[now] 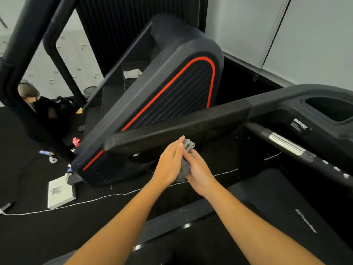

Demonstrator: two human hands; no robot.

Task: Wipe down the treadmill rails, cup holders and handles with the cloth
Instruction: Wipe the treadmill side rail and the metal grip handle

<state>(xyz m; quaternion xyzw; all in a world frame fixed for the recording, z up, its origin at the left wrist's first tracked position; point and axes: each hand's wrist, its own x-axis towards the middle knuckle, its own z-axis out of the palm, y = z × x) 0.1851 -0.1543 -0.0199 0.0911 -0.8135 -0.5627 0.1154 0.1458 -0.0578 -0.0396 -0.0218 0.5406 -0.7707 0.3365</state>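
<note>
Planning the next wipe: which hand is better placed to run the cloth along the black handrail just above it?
Right, probably. The right hand curls round the cloth; the left hand only lies flat against it. The handrail is just above both.

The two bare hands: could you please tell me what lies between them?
In the head view, a crumpled grey cloth lies between the left hand and the right hand, near the black treadmill handrail.
</note>
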